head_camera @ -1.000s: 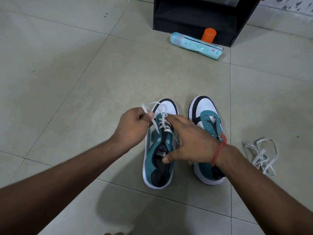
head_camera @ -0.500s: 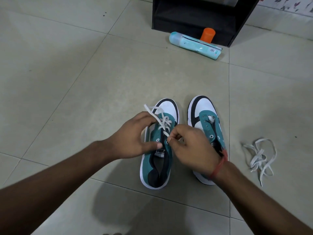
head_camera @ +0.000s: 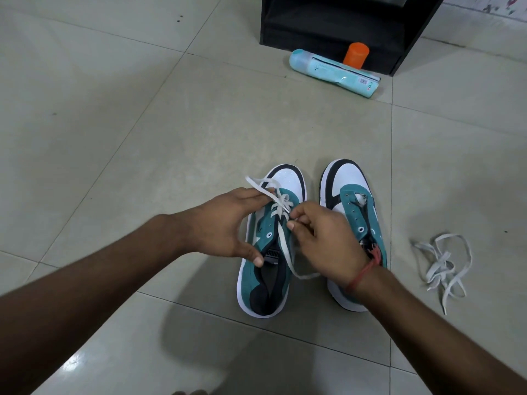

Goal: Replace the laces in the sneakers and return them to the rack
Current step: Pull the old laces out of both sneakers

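No legible text — labels too blurred

I see two teal, white and black sneakers side by side on the tiled floor, toes pointing away from me. The left sneaker (head_camera: 266, 252) is partly laced: a white lace (head_camera: 281, 208) crosses its front eyelets, one end trailing off past the toe, the other running back along the tongue to the floor. The right sneaker (head_camera: 352, 201) has bare eyelets. A loose white lace (head_camera: 442, 263) lies tangled on the floor to its right. The black rack (head_camera: 322, 27) stands well beyond them.
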